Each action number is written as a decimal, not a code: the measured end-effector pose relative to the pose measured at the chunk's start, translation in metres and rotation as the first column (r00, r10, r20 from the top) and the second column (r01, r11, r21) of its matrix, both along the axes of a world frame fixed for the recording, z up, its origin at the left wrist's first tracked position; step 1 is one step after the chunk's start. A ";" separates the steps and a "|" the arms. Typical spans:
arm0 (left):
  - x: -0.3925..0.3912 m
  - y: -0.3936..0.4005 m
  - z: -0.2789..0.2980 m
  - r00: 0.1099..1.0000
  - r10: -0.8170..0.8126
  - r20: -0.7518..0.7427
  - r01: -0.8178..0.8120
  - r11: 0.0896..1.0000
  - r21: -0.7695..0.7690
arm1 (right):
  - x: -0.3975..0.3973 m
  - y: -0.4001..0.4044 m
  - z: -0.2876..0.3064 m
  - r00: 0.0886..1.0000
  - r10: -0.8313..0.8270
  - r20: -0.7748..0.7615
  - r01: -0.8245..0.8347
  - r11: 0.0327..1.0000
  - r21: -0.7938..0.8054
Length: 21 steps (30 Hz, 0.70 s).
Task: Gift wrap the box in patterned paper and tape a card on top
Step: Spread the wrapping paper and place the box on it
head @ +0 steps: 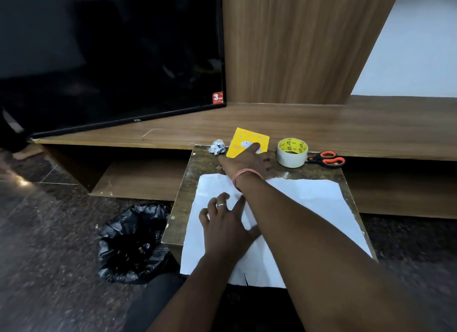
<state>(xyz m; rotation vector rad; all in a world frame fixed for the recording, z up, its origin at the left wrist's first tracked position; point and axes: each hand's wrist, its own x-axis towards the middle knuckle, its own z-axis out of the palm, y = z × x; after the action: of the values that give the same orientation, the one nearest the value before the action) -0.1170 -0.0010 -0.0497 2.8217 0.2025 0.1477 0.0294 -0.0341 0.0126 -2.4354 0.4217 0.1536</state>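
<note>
Under right hand (247, 162), card (243, 140) tilted.

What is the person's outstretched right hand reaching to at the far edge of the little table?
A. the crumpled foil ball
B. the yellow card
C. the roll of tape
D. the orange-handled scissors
B: the right hand has a finger laid on the yellow card, while the roll of tape, the scissors and the foil ball lie untouched beside it.

You have a black flat-screen television (111, 54) on the long wooden shelf (321, 126), and a black plastic rubbish bag (131, 242) on the speckled floor (49, 232).
</note>
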 end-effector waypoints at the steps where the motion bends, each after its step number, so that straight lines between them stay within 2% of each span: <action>1: 0.001 0.000 -0.002 1.000 0.008 0.014 -0.008 1.000 0.012 | -0.001 -0.003 0.005 0.999 0.008 0.037 -0.010 0.998 0.065; 3: 0.004 0.001 -0.004 1.000 0.010 0.020 -0.011 0.999 0.031 | -0.006 -0.013 0.017 0.993 0.048 0.111 -0.070 0.976 0.205; 6: 0.010 0.003 -0.003 1.000 0.009 -0.016 -0.008 0.999 0.037 | -0.013 -0.039 0.036 0.976 0.081 0.204 -0.144 0.939 0.312; 10: 0.022 0.005 -0.002 1.000 0.019 0.009 -0.019 0.999 0.025 | -0.024 -0.070 0.040 0.960 0.037 0.276 -0.153 0.899 0.410; 14: 0.031 0.004 0.000 0.998 0.056 0.036 -0.056 0.998 -0.002 | -0.031 -0.101 0.027 0.907 -0.055 0.417 -0.207 0.805 0.556; 17: 0.034 0.006 -0.001 0.997 0.072 0.041 -0.071 0.997 -0.027 | -0.036 -0.119 0.017 0.903 -0.126 0.411 -0.176 0.763 0.621; 21: 0.035 0.009 0.000 0.995 0.086 0.048 -0.085 0.996 -0.036 | -0.045 -0.129 0.007 0.907 -0.155 0.391 -0.139 0.766 0.627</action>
<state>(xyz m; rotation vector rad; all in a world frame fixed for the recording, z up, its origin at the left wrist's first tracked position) -0.0822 0.0081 -0.0501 2.7737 0.3120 0.2304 -0.0153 -0.1629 0.0191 -1.7046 0.1381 -0.2107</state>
